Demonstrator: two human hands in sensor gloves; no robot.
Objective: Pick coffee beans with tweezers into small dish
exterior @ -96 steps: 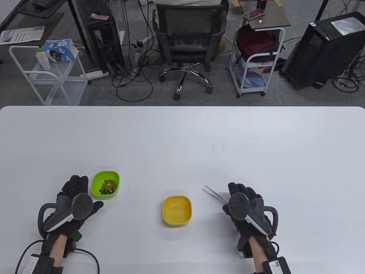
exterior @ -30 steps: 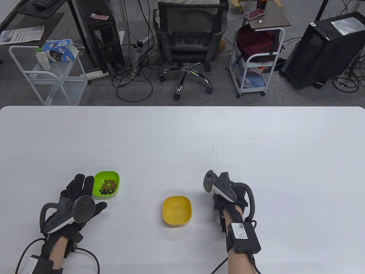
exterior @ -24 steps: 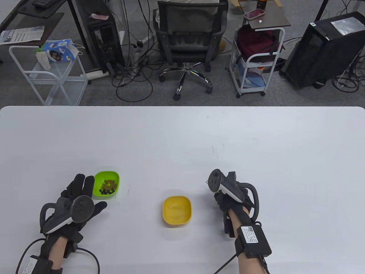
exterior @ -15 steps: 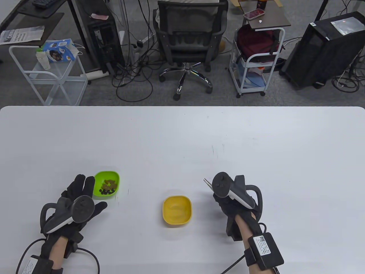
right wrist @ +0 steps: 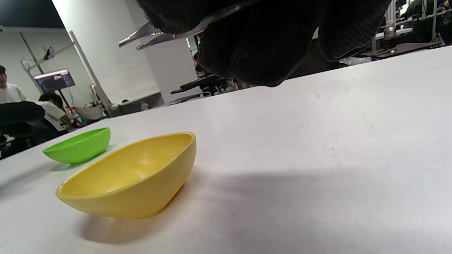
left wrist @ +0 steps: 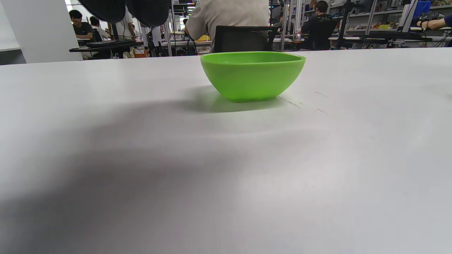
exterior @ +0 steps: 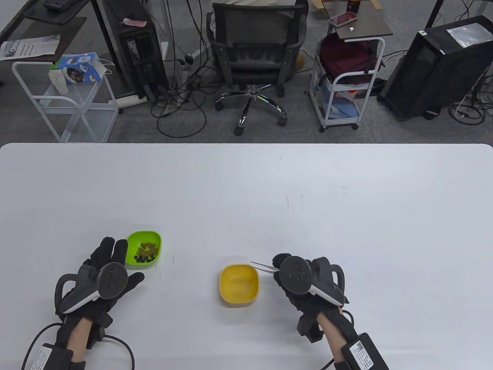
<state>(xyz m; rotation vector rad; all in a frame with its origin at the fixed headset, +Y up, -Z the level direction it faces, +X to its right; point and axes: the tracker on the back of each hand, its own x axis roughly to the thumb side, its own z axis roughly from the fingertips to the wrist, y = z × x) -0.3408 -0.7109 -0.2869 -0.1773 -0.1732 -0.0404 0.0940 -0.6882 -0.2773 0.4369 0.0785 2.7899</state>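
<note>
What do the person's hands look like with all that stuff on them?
Both the left hand and the right hand wear black fabric gloves. A dark round-headed tracker with a white-and-grey grip and a loop is strapped on each. Bare forearms carry black boxes with white labels, and black cables trail off.

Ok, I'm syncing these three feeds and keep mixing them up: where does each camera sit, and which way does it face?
Table view: high above, looking down at the white table; both gloved hands show, left hand, right hand holding tweezers.
Left wrist view: low near the tabletop, facing the green bowl; only fingertips at top.
Right wrist view: low, tilted, facing the yellow bowl; fingers and tweezers above.
Shared: the green bowl appears in all three views.
</note>
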